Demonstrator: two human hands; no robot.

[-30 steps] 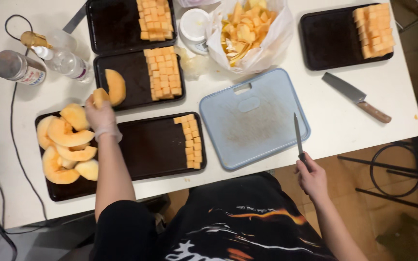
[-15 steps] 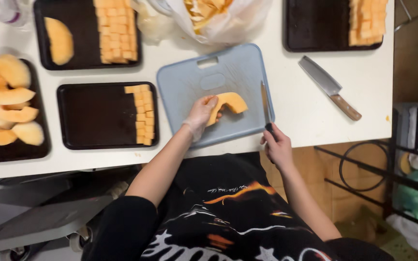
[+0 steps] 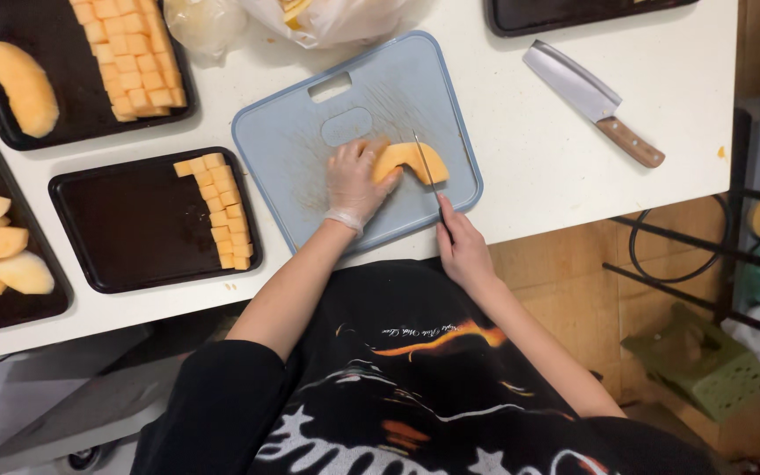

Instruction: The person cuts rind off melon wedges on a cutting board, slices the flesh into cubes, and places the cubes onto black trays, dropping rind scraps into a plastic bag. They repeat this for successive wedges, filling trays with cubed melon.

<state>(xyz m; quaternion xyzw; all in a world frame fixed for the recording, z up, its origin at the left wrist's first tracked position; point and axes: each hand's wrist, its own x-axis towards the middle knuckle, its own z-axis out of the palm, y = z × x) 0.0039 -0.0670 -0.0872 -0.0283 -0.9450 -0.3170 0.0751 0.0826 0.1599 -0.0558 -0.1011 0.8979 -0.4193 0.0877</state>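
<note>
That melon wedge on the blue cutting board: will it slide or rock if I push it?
The melon wedge looks peeled and wet, so it is probably slippery. It arches with its ends on the cutting board, so it may rock. The gloved left hand steadies one end while the right hand holds the knife.

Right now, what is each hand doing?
Left hand: gloved, pressing the orange melon wedge on the blue plastic cutting board.
Right hand: closed around a thin-bladed knife.

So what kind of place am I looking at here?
Probably a fruit-prep station in a kitchen or shop: a white table with black trays of cubed melon, a blue cutting board and a spare cleaver.
</note>
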